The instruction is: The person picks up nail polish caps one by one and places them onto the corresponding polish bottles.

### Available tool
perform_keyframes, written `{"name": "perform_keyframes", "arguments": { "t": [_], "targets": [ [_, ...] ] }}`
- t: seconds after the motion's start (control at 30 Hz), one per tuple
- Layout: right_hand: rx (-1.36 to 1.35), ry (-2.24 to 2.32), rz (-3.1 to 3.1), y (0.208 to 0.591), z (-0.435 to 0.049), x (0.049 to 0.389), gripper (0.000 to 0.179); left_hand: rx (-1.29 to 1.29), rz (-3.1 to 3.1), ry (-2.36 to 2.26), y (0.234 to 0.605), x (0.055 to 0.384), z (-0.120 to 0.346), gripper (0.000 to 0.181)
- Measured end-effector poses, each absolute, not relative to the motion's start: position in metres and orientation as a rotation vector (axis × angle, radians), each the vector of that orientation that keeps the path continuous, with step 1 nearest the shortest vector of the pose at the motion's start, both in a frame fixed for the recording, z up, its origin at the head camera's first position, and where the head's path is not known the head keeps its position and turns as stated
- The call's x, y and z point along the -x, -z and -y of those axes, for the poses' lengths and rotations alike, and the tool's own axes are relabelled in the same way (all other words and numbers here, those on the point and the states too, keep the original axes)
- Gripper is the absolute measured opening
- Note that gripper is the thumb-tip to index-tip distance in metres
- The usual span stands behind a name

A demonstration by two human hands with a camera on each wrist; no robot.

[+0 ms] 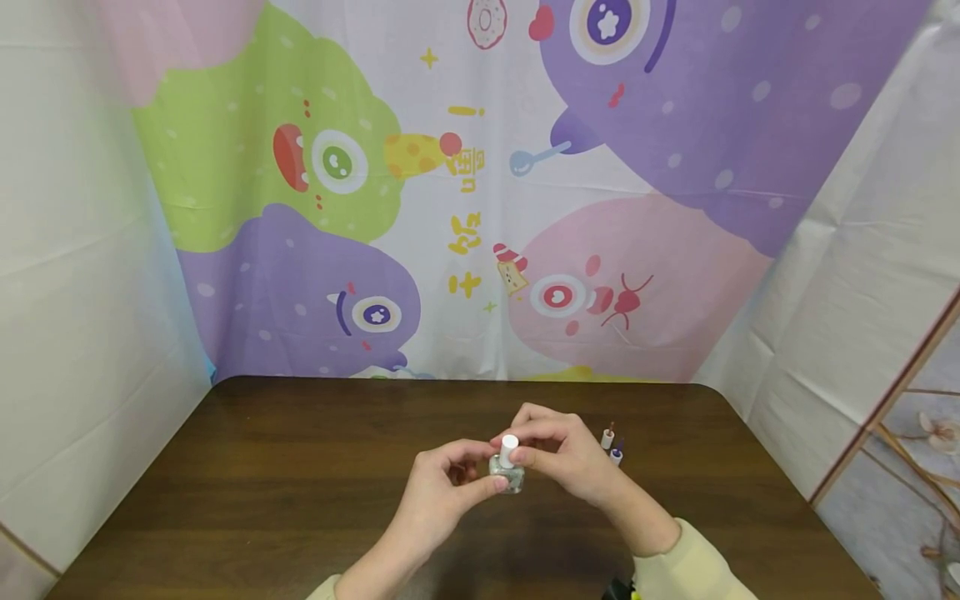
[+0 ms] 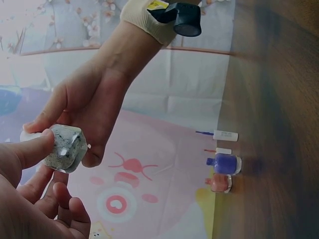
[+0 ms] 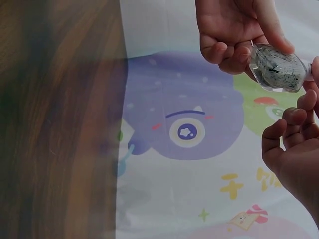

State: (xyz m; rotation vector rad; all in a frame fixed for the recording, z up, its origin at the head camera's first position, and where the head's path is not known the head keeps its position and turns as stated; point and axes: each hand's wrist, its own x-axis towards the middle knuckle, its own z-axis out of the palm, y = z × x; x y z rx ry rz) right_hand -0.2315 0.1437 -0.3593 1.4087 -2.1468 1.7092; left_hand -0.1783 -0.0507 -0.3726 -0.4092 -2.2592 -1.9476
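A small clear nail polish bottle with speckled black-and-white polish is held up over the table, its white cap on top. My left hand pinches the glass body between thumb and fingers. My right hand has its thumb and fingers on the white cap. In the right wrist view the speckled glass lies sideways between both hands, and the cap is mostly cut off at the frame's edge.
Beyond my right hand, two white brush caps stand with their brushes up. The left wrist view also shows an uncapped purple polish bottle and an uncapped pink one beside them. A cartoon curtain hangs behind the dark wooden table.
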Motion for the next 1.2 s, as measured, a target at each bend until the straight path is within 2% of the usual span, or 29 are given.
{"name": "perform_keyframes", "arguments": {
  "t": [0.3,0.93,1.2],
  "targets": [
    [-1.316,-1.740,2.149,0.3576,-0.1420,0.2274,0.016,0.406,2.269,1.946,0.3723,0.1780,0.0502,0.024],
    [-1.305,-1.847,2.087,0.3590,-0.1400,0.2287,0.006,0.420,2.250,1.961,0.3728,0.1776,0.0493,0.025],
    [-1.277,-1.874,2.080,0.3613,-0.1400,0.2288,0.011,0.412,2.261,1.955,0.3729,0.1774,0.0481,0.025]
  ]
}}
